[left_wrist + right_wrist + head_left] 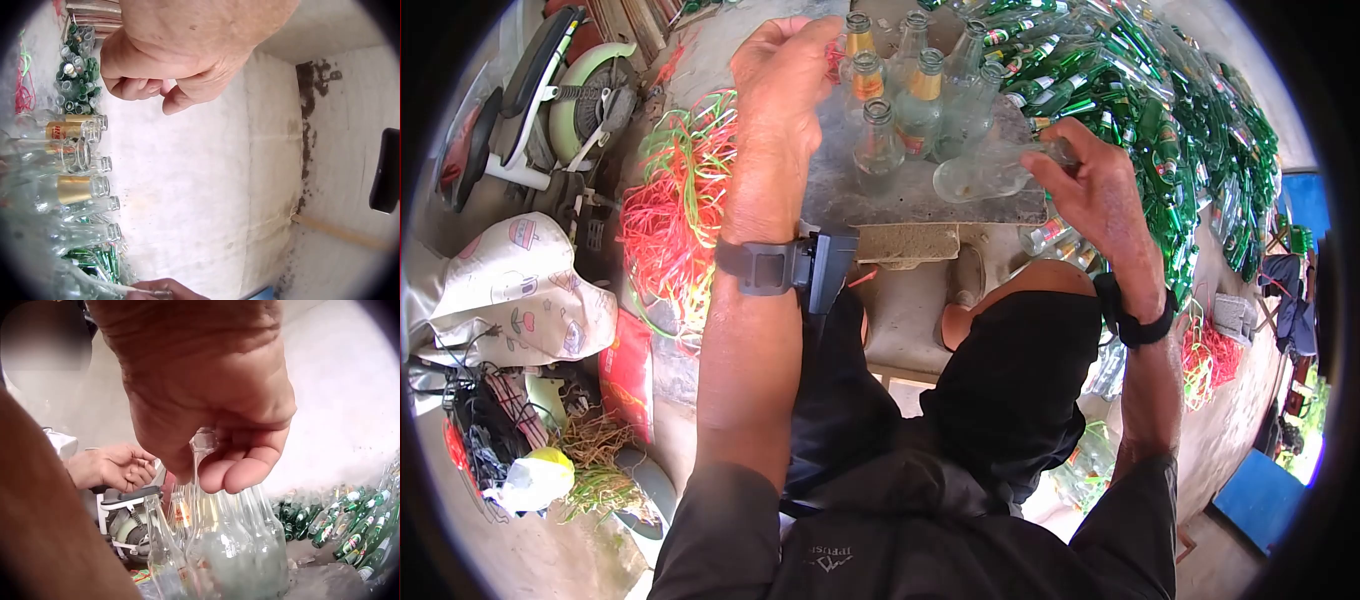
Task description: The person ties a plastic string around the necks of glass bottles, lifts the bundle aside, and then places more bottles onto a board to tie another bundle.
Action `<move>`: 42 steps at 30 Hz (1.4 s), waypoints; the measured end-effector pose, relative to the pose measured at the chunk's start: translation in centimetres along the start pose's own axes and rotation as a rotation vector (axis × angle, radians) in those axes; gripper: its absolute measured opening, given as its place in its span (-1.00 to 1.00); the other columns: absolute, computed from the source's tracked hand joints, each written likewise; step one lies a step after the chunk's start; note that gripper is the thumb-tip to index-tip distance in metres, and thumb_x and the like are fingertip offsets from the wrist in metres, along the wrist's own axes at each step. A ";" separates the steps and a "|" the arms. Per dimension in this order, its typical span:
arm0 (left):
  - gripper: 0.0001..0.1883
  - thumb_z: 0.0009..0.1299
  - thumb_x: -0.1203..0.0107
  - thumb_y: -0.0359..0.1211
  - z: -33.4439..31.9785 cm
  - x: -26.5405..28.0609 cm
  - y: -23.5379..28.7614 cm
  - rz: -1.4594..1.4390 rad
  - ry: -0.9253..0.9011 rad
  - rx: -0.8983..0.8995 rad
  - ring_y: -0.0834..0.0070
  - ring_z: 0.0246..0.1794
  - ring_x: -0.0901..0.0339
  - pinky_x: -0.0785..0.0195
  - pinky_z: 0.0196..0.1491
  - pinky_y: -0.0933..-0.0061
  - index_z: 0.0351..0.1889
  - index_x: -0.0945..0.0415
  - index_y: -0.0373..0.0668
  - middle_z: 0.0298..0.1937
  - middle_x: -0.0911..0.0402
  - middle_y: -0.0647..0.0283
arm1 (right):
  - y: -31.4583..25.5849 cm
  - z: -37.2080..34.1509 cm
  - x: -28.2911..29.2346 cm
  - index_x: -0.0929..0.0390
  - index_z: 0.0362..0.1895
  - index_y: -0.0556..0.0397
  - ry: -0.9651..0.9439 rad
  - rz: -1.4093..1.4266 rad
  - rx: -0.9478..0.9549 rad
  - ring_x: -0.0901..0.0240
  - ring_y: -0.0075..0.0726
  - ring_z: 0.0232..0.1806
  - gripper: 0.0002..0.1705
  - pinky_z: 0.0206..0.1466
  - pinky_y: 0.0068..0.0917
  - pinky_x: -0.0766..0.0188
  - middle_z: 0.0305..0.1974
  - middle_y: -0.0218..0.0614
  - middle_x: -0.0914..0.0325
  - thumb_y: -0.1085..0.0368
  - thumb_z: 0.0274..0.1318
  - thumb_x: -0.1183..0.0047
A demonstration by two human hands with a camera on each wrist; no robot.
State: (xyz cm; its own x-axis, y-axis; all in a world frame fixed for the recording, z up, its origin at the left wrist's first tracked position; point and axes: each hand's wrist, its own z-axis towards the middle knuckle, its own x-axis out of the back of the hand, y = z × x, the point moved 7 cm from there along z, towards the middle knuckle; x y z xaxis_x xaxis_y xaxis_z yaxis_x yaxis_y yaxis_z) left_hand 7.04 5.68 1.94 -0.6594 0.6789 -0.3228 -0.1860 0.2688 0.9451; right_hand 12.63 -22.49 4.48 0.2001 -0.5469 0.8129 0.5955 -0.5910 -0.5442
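Several clear glass bottles [878,150] stand upright in a group on a low grey table [840,190], some with gold neck labels. My right hand [1098,190] grips another clear bottle [980,176] by its neck, its base tilted toward the group. In the right wrist view, fingers [244,472] curl round the neck of that bottle [219,550]. My left hand [785,85] is raised at the group's left side with loosely curled fingers; nothing shows in it. The left wrist view has this hand [181,56] apart from the bottle necks [78,155].
A large heap of green bottles [1140,130] lies behind and right of the table. Red and green plastic string [675,210] is piled on the left. Farther left are a wheeled machine [590,105] and a patterned cloth [520,290].
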 end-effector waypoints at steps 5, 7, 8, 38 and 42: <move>-0.75 0.22 -0.29 -0.50 0.4 0.2 -0.1 -0.065 -0.049 -0.028 0.76 -0.70 -0.15 0.06 -0.67 0.65 -0.29 -0.38 -0.19 -0.51 -0.34 0.46 | -0.7 2.0 -2.8 -0.51 -0.24 0.16 -0.025 0.000 0.137 -0.16 -0.60 -0.67 -0.74 -0.61 -0.50 -0.13 -0.70 -0.37 -0.32 0.28 0.08 -0.26; -0.75 0.22 -0.29 -0.51 0.6 0.3 -0.2 -0.067 -0.051 -0.027 0.76 -0.70 -0.15 0.06 -0.67 0.65 -0.29 -0.39 -0.19 -0.51 -0.34 0.45 | -1.3 2.6 -3.4 -0.50 -0.27 0.16 -0.035 -0.037 0.145 -0.18 -0.51 -0.68 -0.73 -0.60 -0.47 -0.19 -0.69 -0.30 -0.34 0.26 0.07 -0.27; -0.76 0.23 -0.29 -0.51 0.6 0.3 -0.2 -0.070 -0.058 -0.025 0.76 -0.71 -0.15 0.06 -0.67 0.65 -0.30 -0.39 -0.19 -0.51 -0.34 0.45 | -1.4 2.8 -3.7 -0.50 -0.27 0.16 -0.037 -0.036 0.146 -0.18 -0.51 -0.68 -0.73 -0.60 -0.47 -0.19 -0.69 -0.30 -0.34 0.26 0.07 -0.27; -0.80 0.24 -0.29 -0.50 0.7 0.4 -0.6 -0.069 -0.021 0.014 0.75 -0.71 -0.17 0.06 -0.68 0.66 -0.36 -0.43 -0.14 -0.56 -0.34 0.47 | -1.7 5.1 -8.0 -0.50 -0.20 0.10 0.003 0.022 0.326 -0.51 -0.06 -0.57 -0.58 -0.48 -0.25 -0.40 -0.60 -0.11 -0.51 0.12 -0.06 -0.30; -0.81 0.25 -0.29 -0.49 1.4 0.4 -0.7 -0.003 -0.121 0.026 0.77 -0.69 -0.15 0.08 -0.68 0.66 -0.36 -0.44 -0.13 -0.54 -0.33 0.47 | 0.2 5.0 -8.5 -0.55 -0.13 0.14 -0.042 0.100 0.291 -0.54 0.14 -0.37 -0.55 -0.31 -0.11 -0.46 -0.45 0.05 -0.53 0.12 -0.09 -0.24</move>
State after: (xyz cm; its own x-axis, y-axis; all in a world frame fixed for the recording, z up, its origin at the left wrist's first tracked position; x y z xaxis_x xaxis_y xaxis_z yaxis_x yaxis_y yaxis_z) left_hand 7.89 6.76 1.09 -0.5656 0.7554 -0.3310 -0.1681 0.2873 0.9430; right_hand 14.96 -14.97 -1.50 0.2973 -0.5649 0.7698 0.7681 -0.3374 -0.5443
